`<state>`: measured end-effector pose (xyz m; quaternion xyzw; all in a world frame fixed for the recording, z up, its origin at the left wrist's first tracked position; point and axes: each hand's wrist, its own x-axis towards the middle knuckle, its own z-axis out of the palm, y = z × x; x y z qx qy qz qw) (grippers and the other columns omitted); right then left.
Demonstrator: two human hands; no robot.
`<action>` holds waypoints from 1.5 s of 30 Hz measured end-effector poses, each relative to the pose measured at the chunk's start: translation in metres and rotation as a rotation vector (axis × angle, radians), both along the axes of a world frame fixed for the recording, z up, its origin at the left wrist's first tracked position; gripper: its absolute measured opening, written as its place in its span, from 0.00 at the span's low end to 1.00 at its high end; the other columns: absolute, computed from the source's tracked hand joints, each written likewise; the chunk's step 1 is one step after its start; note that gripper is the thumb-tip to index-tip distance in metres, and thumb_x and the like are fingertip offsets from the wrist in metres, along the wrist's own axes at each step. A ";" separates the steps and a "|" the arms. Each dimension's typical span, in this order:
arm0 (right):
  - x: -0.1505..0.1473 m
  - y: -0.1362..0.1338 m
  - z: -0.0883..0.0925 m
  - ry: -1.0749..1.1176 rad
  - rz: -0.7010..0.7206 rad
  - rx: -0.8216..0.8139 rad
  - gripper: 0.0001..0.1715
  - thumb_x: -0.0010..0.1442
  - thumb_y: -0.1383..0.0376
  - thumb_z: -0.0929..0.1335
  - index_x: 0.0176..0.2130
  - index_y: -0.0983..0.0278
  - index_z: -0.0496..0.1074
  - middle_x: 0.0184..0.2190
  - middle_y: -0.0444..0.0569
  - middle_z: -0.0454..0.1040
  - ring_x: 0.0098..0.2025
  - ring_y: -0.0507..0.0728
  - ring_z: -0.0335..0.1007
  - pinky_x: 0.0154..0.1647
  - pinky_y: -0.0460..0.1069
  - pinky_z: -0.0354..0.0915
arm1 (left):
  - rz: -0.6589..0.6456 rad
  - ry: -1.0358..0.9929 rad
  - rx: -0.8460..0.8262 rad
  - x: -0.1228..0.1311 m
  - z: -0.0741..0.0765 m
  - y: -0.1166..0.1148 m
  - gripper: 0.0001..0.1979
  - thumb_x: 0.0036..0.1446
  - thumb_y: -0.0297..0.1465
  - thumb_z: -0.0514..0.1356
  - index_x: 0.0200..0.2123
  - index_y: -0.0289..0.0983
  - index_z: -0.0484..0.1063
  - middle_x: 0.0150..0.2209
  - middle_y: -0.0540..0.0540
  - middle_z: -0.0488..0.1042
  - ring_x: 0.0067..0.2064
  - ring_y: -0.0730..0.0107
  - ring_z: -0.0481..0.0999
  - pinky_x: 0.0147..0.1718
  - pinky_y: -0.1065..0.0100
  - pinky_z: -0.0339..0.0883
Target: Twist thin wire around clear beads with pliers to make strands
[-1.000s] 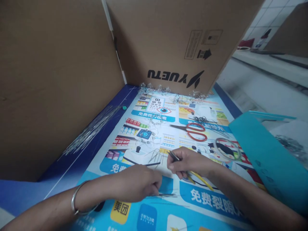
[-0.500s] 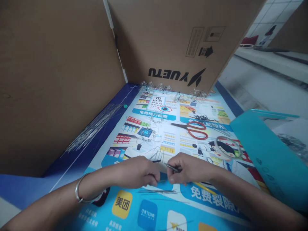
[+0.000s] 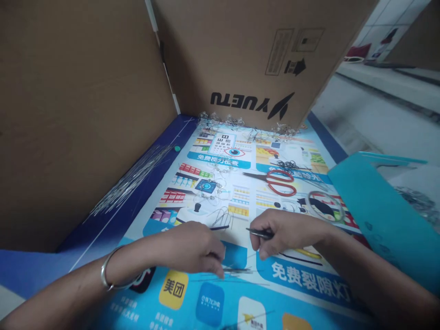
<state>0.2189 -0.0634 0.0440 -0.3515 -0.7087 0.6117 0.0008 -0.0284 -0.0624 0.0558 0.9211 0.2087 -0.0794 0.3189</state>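
My right hand (image 3: 280, 233) is closed around a pair of pliers; their dark, narrow jaws (image 3: 259, 233) point left and a yellow handle (image 3: 307, 253) shows under the wrist. My left hand (image 3: 201, 250), with a silver bangle on its wrist, is low over the sheet, fingers bent together. Its fingertips are at a few thin straight wires (image 3: 239, 271); whether a wire is between them I cannot make out. Just behind that hand are fine wire loops (image 3: 224, 217) and a short dark strip (image 3: 219, 228). A gap separates the two hands.
Red-handled scissors (image 3: 280, 182), a coil of black wire (image 3: 288, 164) and a clear ring-shaped roll (image 3: 325, 206) lie beyond. Long wires (image 3: 132, 181) lie at left. Cardboard walls (image 3: 254, 59) enclose the back and left; a teal box (image 3: 374, 220) stands right.
My hands have moved apart: the right one, with the pliers, has shifted right, and the left one's fingers have dropped towards the thin wires. The view has shifted slightly.
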 end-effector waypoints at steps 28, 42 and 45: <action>-0.027 -0.006 -0.023 -0.109 -0.122 0.407 0.05 0.47 0.71 0.61 0.22 0.65 0.63 0.19 0.38 0.59 0.21 0.46 0.50 0.20 0.42 0.48 | 0.101 -0.049 0.627 0.013 -0.018 0.001 0.08 0.57 0.23 0.55 0.25 0.36 0.67 0.27 0.48 0.69 0.33 0.66 0.64 0.30 0.65 0.54; -0.029 -0.005 -0.022 -0.152 -0.254 0.407 0.07 0.48 0.67 0.64 0.21 0.65 0.64 0.18 0.39 0.60 0.21 0.47 0.52 0.20 0.42 0.49 | 0.217 -0.065 0.526 0.006 -0.033 0.006 0.07 0.53 0.20 0.54 0.29 0.36 0.69 0.29 0.47 0.70 0.31 0.66 0.67 0.26 0.69 0.58; -0.030 -0.005 -0.024 -0.150 -0.362 0.407 0.09 0.49 0.65 0.64 0.21 0.65 0.65 0.17 0.39 0.61 0.20 0.47 0.53 0.19 0.42 0.50 | 0.307 -0.129 0.383 0.006 -0.038 0.012 0.09 0.53 0.21 0.53 0.29 0.36 0.71 0.29 0.48 0.71 0.31 0.69 0.69 0.28 0.69 0.59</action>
